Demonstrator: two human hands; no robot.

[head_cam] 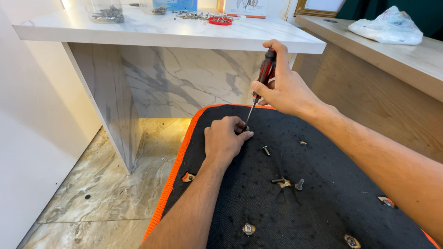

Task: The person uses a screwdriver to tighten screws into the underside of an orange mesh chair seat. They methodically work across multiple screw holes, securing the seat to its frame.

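Screwdriver, red-and-black, tip down on the black orange-edged panel. Our right hand is closed on its handle; our left hand, fingers curled, steadies the tip. We keep the shaft upright (loose bolts lie nearby).

The place looked like a small furniture repair or assembly workshop set up in a shop or office room. A white marble-patterned surface carried clear jars of metal hardware and a red dish of screws, while a wooden counter beside it held a plastic bag. On the marble-tiled floor lay an upturned black seat base with orange trim, loose bolts scattered over it.
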